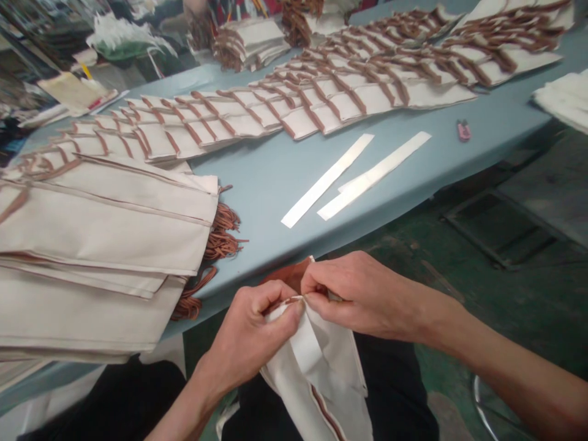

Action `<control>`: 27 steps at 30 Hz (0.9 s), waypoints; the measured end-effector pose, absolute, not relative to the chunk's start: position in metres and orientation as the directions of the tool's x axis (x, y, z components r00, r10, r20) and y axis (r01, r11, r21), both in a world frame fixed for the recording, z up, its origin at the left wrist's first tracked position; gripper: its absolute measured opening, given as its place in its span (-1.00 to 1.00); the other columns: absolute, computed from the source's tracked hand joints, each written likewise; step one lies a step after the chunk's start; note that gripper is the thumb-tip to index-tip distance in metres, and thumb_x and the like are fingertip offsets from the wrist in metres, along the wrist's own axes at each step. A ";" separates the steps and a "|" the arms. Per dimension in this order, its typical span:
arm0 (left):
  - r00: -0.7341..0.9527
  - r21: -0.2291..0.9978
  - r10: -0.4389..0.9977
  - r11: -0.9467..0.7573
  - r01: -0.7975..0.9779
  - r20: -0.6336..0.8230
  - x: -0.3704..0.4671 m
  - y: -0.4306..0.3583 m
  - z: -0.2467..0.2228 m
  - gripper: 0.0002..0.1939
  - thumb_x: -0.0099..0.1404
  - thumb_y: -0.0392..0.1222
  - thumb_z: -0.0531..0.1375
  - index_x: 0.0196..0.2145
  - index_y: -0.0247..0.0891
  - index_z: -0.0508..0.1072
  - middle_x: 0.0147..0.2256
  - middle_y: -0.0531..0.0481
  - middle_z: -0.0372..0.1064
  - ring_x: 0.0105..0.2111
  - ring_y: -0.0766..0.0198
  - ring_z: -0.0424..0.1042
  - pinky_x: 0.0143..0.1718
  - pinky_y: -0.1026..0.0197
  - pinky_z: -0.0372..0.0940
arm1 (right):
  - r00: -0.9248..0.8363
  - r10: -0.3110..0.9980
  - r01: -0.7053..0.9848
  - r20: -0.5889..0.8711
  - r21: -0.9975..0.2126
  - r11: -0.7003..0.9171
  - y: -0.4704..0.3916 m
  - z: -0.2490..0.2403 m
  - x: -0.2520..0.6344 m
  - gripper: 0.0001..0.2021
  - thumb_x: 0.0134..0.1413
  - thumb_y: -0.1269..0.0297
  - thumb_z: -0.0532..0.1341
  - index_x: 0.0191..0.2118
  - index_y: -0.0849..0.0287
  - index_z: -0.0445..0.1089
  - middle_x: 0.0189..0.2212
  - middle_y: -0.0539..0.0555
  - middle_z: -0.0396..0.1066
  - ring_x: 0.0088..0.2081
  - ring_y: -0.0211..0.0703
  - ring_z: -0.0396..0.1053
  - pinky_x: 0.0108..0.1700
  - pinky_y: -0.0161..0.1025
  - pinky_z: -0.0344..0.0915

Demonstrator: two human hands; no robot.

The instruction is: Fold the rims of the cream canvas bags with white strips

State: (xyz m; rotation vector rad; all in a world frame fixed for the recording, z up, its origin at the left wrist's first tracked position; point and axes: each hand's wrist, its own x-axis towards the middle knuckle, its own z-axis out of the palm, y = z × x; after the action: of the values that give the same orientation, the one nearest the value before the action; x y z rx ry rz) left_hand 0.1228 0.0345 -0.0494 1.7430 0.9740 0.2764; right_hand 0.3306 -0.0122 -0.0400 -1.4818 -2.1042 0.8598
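A cream fabric piece with brown trim [337,367] hangs over my lap, its top edge raised between both hands. My left hand [257,331] pinches that edge between thumb and fingers. Close against it, my right hand [353,294] has thumb and forefinger pressed together at the same edge; anything small between the fingertips is hidden. A white strip [307,346] lies along the fabric just below my left thumb. Brown lining [289,274] shows behind the hands.
On the blue table [257,202] lie long overlapping rows of cream pieces with brown edging [257,116]. Larger cream pieces [105,226] with brown cords [225,236] are stacked left. White strips [328,180] and a small pink tool [463,130] lie nearer the right.
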 end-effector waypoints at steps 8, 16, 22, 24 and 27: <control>0.759 0.857 0.615 -0.255 0.448 -0.215 0.104 0.037 -0.036 -0.72 0.50 -0.12 0.11 -0.31 -0.26 0.53 -0.34 0.01 0.55 -0.41 0.29 0.43 -0.39 0.31 0.25 | -0.332 0.943 0.542 -0.021 -0.822 0.173 -0.016 -0.033 0.330 -0.91 0.15 0.49 0.23 -0.31 0.16 0.42 -0.50 -0.14 0.42 -0.53 -0.35 0.23 -0.38 -0.34 0.09; 0.798 0.802 0.603 -0.473 0.364 -0.007 0.105 0.033 -0.027 -0.87 0.46 -0.29 0.17 -0.22 -0.17 0.51 -0.33 0.10 0.56 -0.41 0.35 0.50 -0.36 0.34 0.29 | -0.306 0.952 0.652 0.009 -0.727 0.216 -0.021 -0.030 0.316 -0.76 -0.08 0.40 0.27 -0.55 0.12 0.14 -0.62 -0.15 0.14 -0.55 -0.32 0.09 -0.44 -0.26 -0.07; 0.887 0.689 0.429 -0.695 0.206 0.167 0.093 0.036 -0.034 -0.83 0.51 -0.38 0.09 -0.05 -0.14 0.36 -0.30 0.11 0.54 -0.37 0.35 0.53 -0.30 0.35 0.30 | -0.278 0.960 0.459 -0.039 -0.883 0.097 -0.027 -0.040 0.311 -0.86 -0.10 0.42 0.17 -0.57 0.14 0.19 -0.64 -0.17 0.08 -0.58 -0.36 0.07 -0.47 -0.34 -0.01; 0.907 0.617 0.366 -0.769 0.167 0.210 0.091 0.038 -0.036 -0.85 0.55 -0.36 0.03 -0.03 -0.16 0.32 -0.32 0.08 0.52 -0.39 0.33 0.53 -0.33 0.32 0.30 | -0.277 0.956 0.394 -0.099 -0.919 0.019 -0.027 -0.042 0.309 -0.90 -0.13 0.42 0.14 -0.56 0.14 0.22 -0.63 -0.17 0.10 -0.58 -0.37 0.07 -0.49 -0.37 -0.01; 0.916 0.507 0.297 -0.852 0.128 0.269 0.090 0.039 -0.037 -0.81 0.59 -0.34 -0.06 0.03 -0.22 0.28 -0.31 0.01 0.52 -0.36 0.29 0.55 -0.32 0.30 0.32 | -0.267 0.950 0.353 -0.160 -0.934 -0.058 -0.025 -0.043 0.303 -0.93 -0.14 0.44 0.12 -0.54 0.15 0.26 -0.62 -0.15 0.15 -0.57 -0.36 0.10 -0.50 -0.38 0.00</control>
State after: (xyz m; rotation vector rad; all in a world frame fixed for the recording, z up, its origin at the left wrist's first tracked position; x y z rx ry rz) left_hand 0.0896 0.0390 -0.0372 2.5814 0.3058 0.4673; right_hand 0.3030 -0.0253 -0.0429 -1.4002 -1.6432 1.3318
